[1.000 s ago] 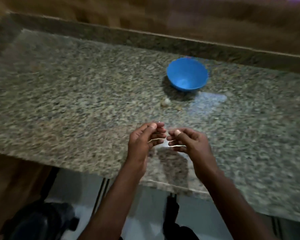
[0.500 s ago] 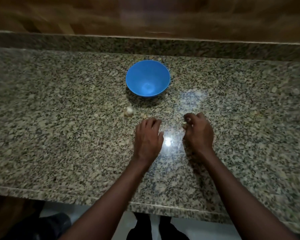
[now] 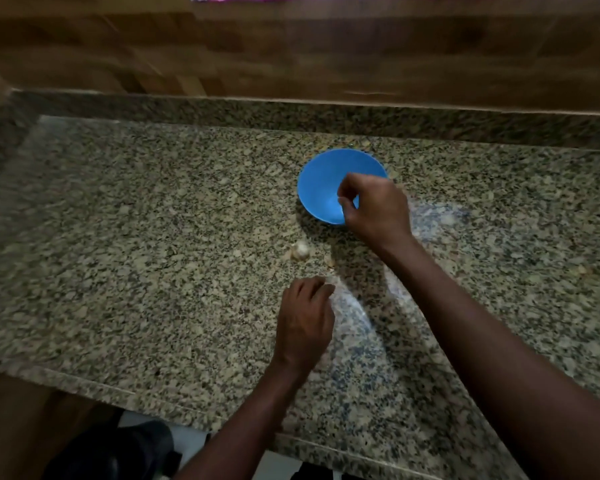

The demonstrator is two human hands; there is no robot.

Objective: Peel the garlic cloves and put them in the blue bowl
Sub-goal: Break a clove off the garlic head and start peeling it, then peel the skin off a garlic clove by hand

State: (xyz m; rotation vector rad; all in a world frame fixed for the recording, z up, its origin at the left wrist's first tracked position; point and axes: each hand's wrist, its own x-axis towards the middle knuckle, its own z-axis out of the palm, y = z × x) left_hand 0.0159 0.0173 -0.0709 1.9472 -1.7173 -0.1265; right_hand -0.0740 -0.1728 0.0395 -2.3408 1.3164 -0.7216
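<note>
Starting on the left, it's pretty much just speckled granite counter [image 3: 125,237], with a raised granite lip along the far edge and a wood-look wall [image 3: 291,53] behind it. Moving right toward the middle, a small pale garlic piece [image 3: 300,250] sits on the counter, just near-left of the blue bowl [image 3: 321,188], not touching it. A tiny papery scrap [image 3: 330,261] lies right beside it.

Nearer than the garlic, the person's left hand [image 3: 303,318] is palm-down on the counter, fingers curled loosely and tips about touching the stone. Can't really see anything held in it.

Further right and farther away, the right hand [image 3: 374,209] hangs over the near-right part of the bowl, thumb and fingers bunched in a pinch over the inside. Whether there's actually a clove in that pinch, honestly can't tell, it's too blurry and dim. The bowl's visible inside looks plain blue.

Off to the far right, another small pale bit [image 3: 582,270] sits alone on the counter, well apart from everything else.
</note>
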